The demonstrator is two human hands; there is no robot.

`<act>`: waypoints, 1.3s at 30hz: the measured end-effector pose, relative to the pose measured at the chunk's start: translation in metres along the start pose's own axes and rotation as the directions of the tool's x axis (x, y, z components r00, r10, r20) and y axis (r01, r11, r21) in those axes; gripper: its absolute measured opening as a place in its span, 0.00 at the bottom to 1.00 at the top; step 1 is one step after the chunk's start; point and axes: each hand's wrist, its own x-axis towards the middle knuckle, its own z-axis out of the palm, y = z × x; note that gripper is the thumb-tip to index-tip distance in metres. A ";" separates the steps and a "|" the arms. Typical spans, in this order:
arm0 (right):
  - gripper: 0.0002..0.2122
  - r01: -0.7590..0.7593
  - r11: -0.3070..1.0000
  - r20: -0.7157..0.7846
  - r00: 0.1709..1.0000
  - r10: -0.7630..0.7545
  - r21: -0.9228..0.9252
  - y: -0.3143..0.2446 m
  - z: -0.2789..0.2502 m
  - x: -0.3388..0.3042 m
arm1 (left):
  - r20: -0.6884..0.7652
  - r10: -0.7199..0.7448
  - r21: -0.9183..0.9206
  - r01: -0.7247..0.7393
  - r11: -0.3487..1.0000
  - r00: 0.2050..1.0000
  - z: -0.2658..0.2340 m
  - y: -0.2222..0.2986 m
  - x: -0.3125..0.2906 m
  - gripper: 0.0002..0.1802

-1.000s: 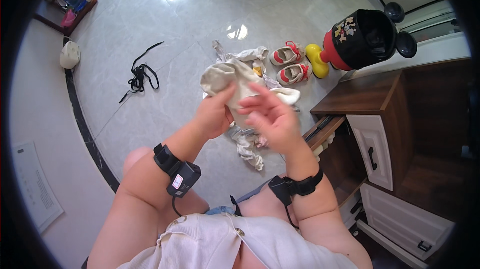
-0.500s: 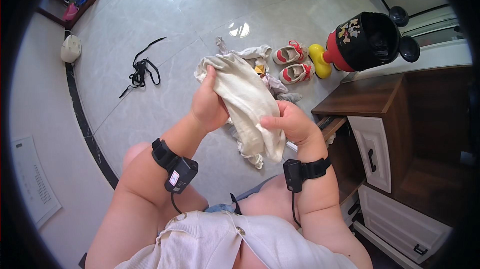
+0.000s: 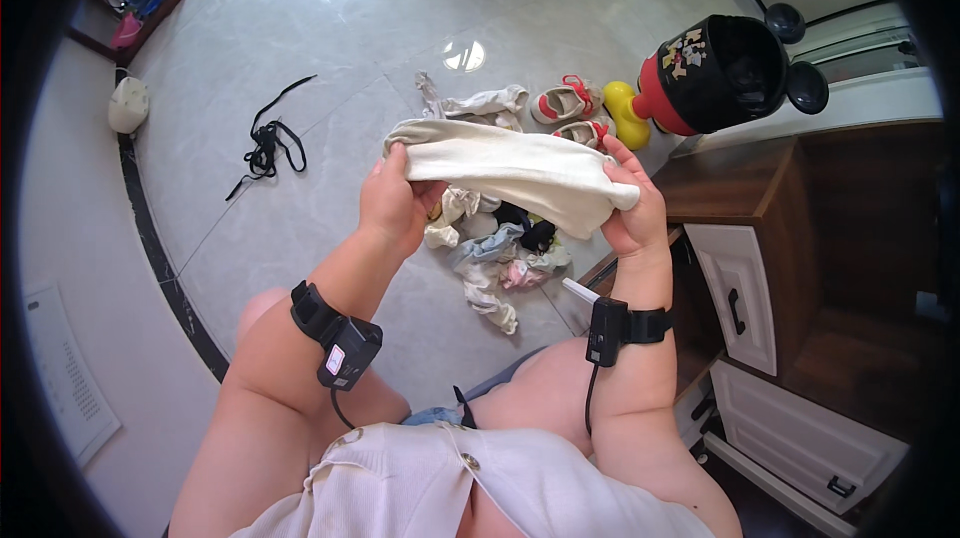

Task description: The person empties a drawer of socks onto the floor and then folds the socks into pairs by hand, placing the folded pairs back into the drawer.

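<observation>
A long cream-white sock is stretched almost level between my two hands, above the floor. My left hand grips its left end, with the thumb on top of the fabric. At the other end, my right hand pinches the sock near its edge, fingers partly behind it. Beneath and behind the sock lies a loose heap of small garments in white, pale blue, pink and black. More white pieces stick out beyond the sock; part of the heap is hidden by it.
Red-and-beige shoes sit past my right hand, beside a black-and-red bin with yellow feet. A brown cabinet with white drawer fronts stands close on the right. A tangled black cord lies on the tiled floor at left.
The sock has swung from a steep slant to nearly level and is pulled out lengthwise. My right hand has risen and moved right; more of the heap below now shows.
</observation>
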 end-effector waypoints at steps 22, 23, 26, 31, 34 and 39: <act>0.35 0.001 0.968 0.371 0.924 0.095 -0.252 0.034 0.063 -0.029 | 0.502 -0.154 0.487 -0.131 0.864 0.851 0.014 -0.006 -0.024 0.23; 0.35 0.002 0.968 0.371 0.924 0.094 -0.250 0.034 0.062 -0.029 | 0.436 -0.147 0.396 -0.043 0.917 0.888 0.016 -0.009 -0.025 0.20; 0.32 0.083 0.959 0.376 0.926 0.025 -0.270 0.040 0.058 -0.026 | 0.433 -0.195 0.334 0.044 0.941 0.880 0.016 -0.008 -0.024 0.19; 0.11 0.235 0.763 0.181 0.971 -0.156 -0.602 0.057 0.041 -0.017 | 0.442 -0.185 0.320 0.038 0.947 0.878 0.016 -0.009 -0.018 0.19; 0.05 0.151 0.862 0.078 0.989 -0.129 -0.484 0.048 0.054 -0.019 | 0.421 -0.172 0.316 0.034 0.948 0.891 0.011 -0.004 -0.018 0.19; 0.07 0.130 0.981 0.212 0.972 -0.098 -0.142 0.066 0.066 -0.025 | 0.552 -0.152 0.357 -0.067 0.932 0.820 0.014 -0.011 -0.026 0.19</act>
